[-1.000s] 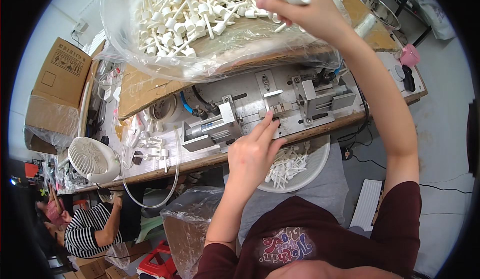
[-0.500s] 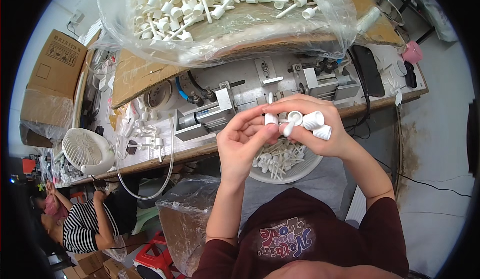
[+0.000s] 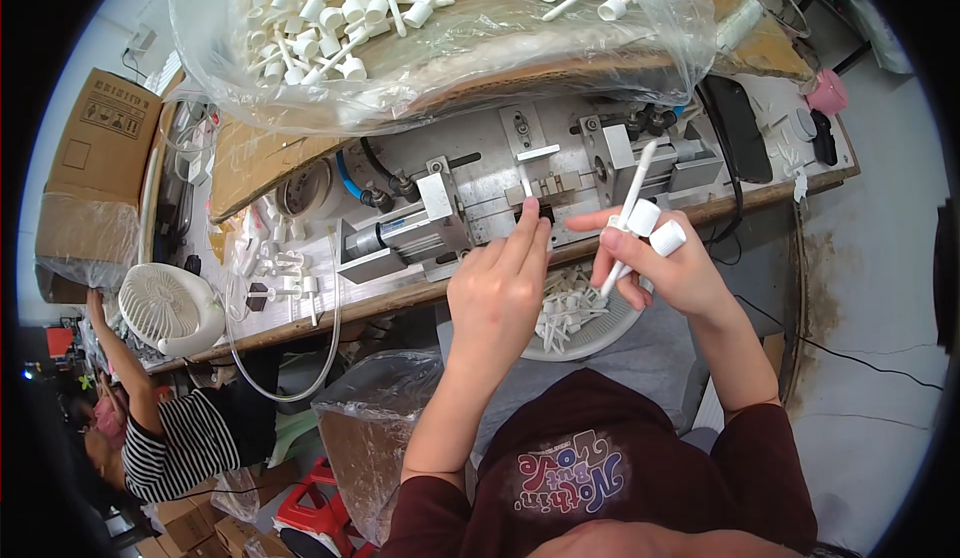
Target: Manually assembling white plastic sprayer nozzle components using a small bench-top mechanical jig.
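Holding wht caps (image 3: 668, 238) nr metal jig (image 3: 555, 188), bench (image 3: 378, 308), fan (image 3: 170, 310), grey flr (image 3: 870, 278)

Head-worn fisheye view, facing down, close over the workbench (image 3: 385, 310)

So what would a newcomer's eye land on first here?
Probably the heap of white stick-and-cap pieces in the clear plastic bag across the top. Next, near the centre, the right hand holding similar white pieces, and the left hand at the metal fixture.
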A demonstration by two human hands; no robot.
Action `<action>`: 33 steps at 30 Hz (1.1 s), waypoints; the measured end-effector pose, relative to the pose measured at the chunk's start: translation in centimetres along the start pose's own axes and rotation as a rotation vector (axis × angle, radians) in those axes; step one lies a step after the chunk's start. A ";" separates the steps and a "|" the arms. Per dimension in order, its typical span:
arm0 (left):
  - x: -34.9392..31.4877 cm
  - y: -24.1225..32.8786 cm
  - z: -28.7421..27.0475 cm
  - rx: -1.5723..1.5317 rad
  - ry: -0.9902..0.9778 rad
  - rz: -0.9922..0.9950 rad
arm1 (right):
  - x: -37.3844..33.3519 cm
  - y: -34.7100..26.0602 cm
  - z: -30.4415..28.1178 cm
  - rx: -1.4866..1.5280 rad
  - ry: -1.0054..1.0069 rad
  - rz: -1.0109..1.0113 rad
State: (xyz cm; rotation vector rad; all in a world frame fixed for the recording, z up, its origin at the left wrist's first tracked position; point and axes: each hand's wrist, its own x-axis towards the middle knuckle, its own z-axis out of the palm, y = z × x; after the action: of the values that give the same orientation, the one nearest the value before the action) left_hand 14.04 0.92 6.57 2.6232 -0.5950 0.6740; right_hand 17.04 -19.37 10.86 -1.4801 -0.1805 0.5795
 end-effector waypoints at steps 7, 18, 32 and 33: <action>0.9 0.1 -0.7 0.017 -0.047 -0.053 | 0.0 0.6 -0.8 0.004 -0.094 0.126; 1.0 1.2 -2.2 -0.555 0.056 -0.047 | 1.0 2.8 -0.2 -0.030 -0.175 0.060; -0.5 0.4 -0.5 -0.218 -0.010 -0.111 | 0.3 1.7 -0.7 0.007 0.057 -0.089; -0.5 0.3 -0.4 -0.138 -0.025 -0.070 | 0.1 1.8 -0.5 -0.001 0.070 -0.134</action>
State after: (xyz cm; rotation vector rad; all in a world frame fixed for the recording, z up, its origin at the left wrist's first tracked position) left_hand 13.38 0.94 6.72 2.5144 -0.5344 0.5592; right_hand 16.92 -19.79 9.00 -1.4749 -0.2238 0.4186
